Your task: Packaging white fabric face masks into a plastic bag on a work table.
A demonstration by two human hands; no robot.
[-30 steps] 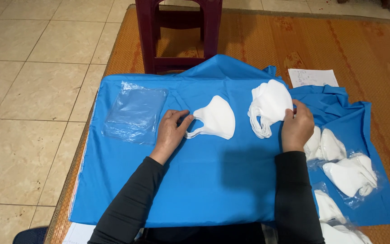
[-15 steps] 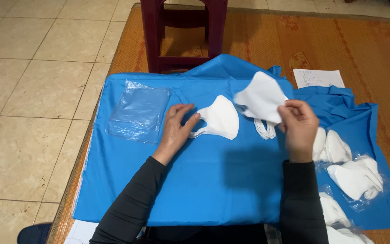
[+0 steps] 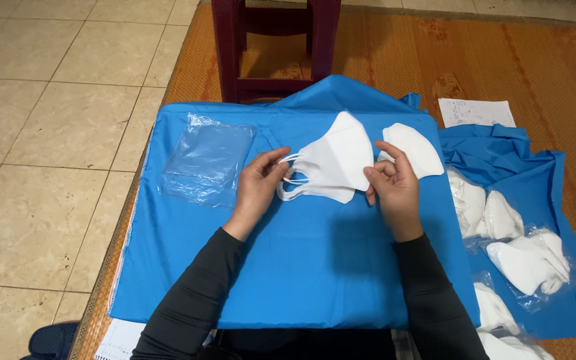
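My left hand (image 3: 260, 185) and my right hand (image 3: 392, 189) hold a white folded face mask (image 3: 333, 165) between them, just above the blue cloth (image 3: 301, 267). The left fingers pinch its ear loops at the left end. The right fingers grip its right edge. It looks like two masks laid one on the other, but I cannot tell for sure. Another white mask (image 3: 413, 148) lies flat on the cloth just behind my right hand.
A stack of clear plastic bags (image 3: 208, 161) lies at the cloth's left. Bagged white masks (image 3: 527, 261) are heaped on the right, near a white paper sheet (image 3: 476, 112). A dark red stool (image 3: 268, 47) stands beyond, on a woven mat.
My right hand has carried a mask from the right pile to the middle. My left hand has lifted its end, and both hands now hold masks together at the centre.
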